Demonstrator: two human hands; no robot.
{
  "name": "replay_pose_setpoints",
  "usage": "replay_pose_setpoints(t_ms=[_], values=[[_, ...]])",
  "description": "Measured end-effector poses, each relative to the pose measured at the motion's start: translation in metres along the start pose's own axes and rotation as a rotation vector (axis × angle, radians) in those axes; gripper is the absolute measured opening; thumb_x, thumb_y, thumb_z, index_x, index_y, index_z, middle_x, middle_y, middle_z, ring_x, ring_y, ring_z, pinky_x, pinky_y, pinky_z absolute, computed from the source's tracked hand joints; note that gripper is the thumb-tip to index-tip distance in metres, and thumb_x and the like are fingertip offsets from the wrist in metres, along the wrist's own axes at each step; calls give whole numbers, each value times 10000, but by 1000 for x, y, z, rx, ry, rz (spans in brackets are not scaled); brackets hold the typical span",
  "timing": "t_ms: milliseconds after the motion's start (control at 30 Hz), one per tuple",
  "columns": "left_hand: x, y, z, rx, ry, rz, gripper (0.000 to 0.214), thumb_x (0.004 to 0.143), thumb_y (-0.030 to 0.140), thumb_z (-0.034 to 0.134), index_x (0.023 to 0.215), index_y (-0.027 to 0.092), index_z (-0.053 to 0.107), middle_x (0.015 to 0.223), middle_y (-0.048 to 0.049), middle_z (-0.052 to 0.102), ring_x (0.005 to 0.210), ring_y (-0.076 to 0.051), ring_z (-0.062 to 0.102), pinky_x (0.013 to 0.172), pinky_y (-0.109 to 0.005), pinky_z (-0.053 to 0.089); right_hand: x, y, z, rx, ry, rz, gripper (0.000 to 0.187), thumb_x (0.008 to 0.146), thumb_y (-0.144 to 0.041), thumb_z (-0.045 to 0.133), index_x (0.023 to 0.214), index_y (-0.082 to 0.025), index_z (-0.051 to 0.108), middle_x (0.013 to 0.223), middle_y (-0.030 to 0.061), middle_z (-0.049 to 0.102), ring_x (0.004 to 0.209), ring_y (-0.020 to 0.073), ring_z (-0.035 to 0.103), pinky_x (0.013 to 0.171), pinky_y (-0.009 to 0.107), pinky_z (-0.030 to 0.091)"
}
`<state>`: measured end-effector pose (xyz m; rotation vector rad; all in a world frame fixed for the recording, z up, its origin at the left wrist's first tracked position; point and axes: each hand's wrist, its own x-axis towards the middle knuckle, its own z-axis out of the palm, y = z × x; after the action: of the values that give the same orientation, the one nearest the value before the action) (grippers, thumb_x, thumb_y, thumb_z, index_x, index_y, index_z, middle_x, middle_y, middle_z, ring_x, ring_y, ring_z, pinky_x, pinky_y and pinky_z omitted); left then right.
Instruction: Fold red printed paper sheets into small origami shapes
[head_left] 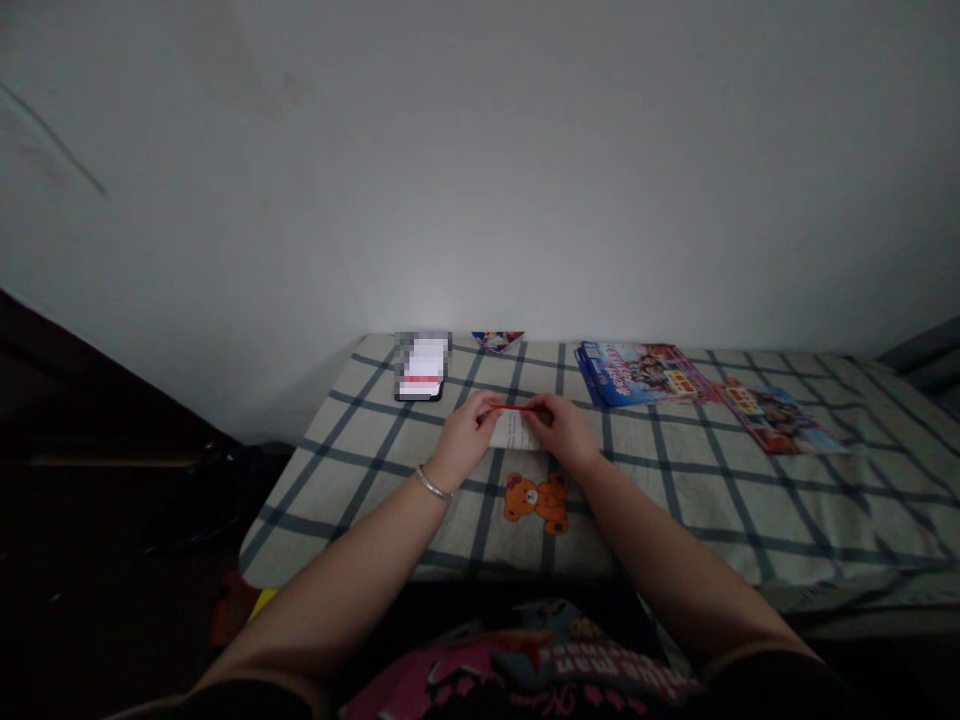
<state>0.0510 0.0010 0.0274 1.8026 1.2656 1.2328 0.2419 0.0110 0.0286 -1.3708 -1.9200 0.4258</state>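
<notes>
Between my two hands is a sheet of paper (pixel 513 432), white with small print on the side facing me and a red strip along its far edge. My left hand (pixel 469 436), with a silver bangle on the wrist, pinches the left end of that edge. At the right end, my right hand (pixel 561 430) pinches it too, fingers closed. The paper is just above or on the checked cloth; I cannot tell which. Just nearer to me on the cloth is a printed orange teddy bear (pixel 535 502).
A lit phone (pixel 421 366) lies at the back left. Near the wall is a colourful folded paper triangle (pixel 498 341). To the right lie a stack of glossy printed booklets (pixel 637 373) and a loose printed sheet (pixel 784 418). The checked tablecloth (pixel 690 520) reaches the white wall (pixel 570 180).
</notes>
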Motion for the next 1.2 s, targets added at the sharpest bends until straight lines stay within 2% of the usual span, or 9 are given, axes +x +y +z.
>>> replay_pose_setpoints(t_ms=[267, 433, 633, 800, 900, 1000, 1100, 1200], values=[[-1, 2, 0, 64, -39, 60, 172, 906, 269, 527, 1057, 214, 588, 1025, -34, 690, 930, -173, 678, 849, -307, 528, 2, -14, -1, -107, -13, -88, 96, 867, -295, 590, 904, -266, 673, 841, 20, 710, 782, 203, 645, 706, 320, 464], [-1, -1, 0, 112, -43, 104, 152, 921, 289, 512, 1006, 217, 615, 967, -22, 697, 898, -167, 673, 819, -296, 519, 3, -11, 3, -12, -20, -98, 118, 867, -271, 581, 930, -266, 681, 911, 22, 712, 839, 196, 649, 763, 326, 482], [-2, -1, 0, 167, -58, 93, 146, 919, 293, 514, 962, 222, 635, 923, -15, 711, 876, -173, 676, 777, -292, 515, 3, -4, 9, 102, -14, -25, 88, 843, -262, 592, 867, -243, 675, 858, 20, 687, 795, 171, 631, 731, 300, 482], [-2, 0, 1, 148, -42, 54, 174, 911, 287, 527, 1065, 223, 575, 961, -21, 713, 887, -177, 680, 789, -304, 513, 2, -4, 9, 101, 4, -34, 77, 841, -267, 580, 840, -237, 652, 836, 21, 671, 783, 176, 610, 713, 300, 466], [-2, -1, 3, 102, -5, 3, 248, 891, 289, 556, 1123, 221, 500, 898, -14, 713, 757, -163, 682, 702, -290, 513, 2, -4, 6, 99, 48, -30, 98, 849, -293, 559, 827, -237, 637, 821, 30, 660, 771, 186, 599, 707, 314, 464], [-2, -1, 3, 11, -19, -21, 189, 883, 298, 555, 1043, 218, 494, 839, 5, 683, 615, -130, 652, 607, -258, 500, 3, -2, 2, 141, 150, 4, 133, 859, -315, 532, 822, -227, 624, 820, 43, 654, 772, 195, 598, 707, 324, 472], [-2, -2, 4, -30, -62, -26, 140, 879, 331, 553, 942, 209, 527, 789, 11, 640, 614, -129, 651, 570, -242, 490, 3, 0, -3, 171, 245, 34, 149, 863, -333, 519, 831, -219, 610, 812, 46, 643, 759, 194, 592, 700, 323, 478], [0, -3, 4, -39, -85, -31, 143, 879, 341, 547, 920, 204, 561, 778, 8, 632, 650, -136, 657, 594, -249, 494, 2, 0, -6, 164, 276, 42, 138, 858, -334, 518, 830, -224, 597, 808, 43, 632, 751, 193, 585, 694, 322, 478]])
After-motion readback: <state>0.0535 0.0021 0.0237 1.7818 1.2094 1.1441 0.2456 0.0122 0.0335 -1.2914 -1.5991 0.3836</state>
